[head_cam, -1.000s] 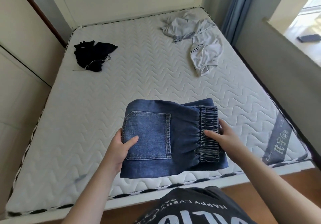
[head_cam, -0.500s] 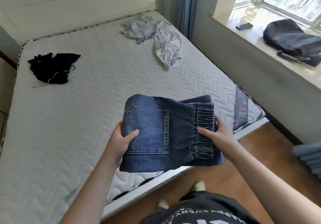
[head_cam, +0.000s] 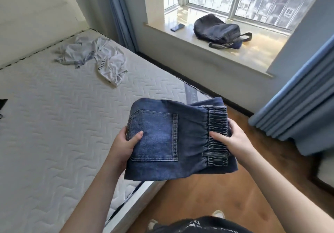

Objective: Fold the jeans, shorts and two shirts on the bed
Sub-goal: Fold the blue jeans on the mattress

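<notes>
Both hands hold the folded jeans (head_cam: 168, 140): left hand (head_cam: 124, 146) and right hand (head_cam: 233, 140) fingers clamped on its sides.

My forearms (head_cam: 101, 187) are bare, no sleeves showing. I wear a black shirt (head_cam: 197, 226) with pale block lettering, and light-coloured shoes (head_cam: 218, 214).

Dark bag (head_cam: 216, 29) and phone (head_cam: 177, 27) apart on the windowsill (head_cam: 198, 51); blue curtains (head_cam: 303, 106).
</notes>
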Demonstrator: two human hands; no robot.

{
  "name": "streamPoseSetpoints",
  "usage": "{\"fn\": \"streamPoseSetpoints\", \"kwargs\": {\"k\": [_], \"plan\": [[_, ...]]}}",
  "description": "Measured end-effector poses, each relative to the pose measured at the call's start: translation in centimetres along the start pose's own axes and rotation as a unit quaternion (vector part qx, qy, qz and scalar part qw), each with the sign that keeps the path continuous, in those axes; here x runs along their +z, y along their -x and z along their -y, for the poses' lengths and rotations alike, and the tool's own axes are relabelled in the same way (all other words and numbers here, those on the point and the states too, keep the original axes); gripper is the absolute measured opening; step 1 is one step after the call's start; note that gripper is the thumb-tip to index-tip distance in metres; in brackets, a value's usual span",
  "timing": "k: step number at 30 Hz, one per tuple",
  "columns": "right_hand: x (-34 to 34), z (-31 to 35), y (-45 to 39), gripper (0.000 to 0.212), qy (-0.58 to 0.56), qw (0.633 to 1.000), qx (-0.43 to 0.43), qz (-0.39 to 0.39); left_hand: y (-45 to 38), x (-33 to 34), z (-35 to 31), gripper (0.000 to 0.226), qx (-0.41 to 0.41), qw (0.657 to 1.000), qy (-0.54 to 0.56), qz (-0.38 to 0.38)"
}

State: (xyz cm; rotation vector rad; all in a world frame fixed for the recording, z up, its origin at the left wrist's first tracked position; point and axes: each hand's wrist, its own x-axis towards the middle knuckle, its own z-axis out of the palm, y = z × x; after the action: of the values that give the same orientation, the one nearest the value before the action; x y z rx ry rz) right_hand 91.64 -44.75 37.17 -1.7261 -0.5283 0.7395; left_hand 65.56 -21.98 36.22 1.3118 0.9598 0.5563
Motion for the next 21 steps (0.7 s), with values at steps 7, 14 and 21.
{"fn": "streamPoseSetpoints", "kwargs": {"k": [7,14,21], "plan": [[-14.9,-3.2,0.5,0.058,-0.041,0.996,0.021,-0.078,-1.5,16.0,-1.2,0.043,0.014,0.997,-0.047,0.066],[-24.2,-4.6,0.2,0.047,-0.076,0.990,0.027,-0.113,-2.3,25.8,-2.3,0.045,0.013,0.990,-0.076,0.115],[-27.9,-6.2,-2.5,0.050,-0.102,0.984,0.043,-0.142,-5.9,30.8,-3.6,0.049,0.002,0.983,-0.098,0.153]]}}
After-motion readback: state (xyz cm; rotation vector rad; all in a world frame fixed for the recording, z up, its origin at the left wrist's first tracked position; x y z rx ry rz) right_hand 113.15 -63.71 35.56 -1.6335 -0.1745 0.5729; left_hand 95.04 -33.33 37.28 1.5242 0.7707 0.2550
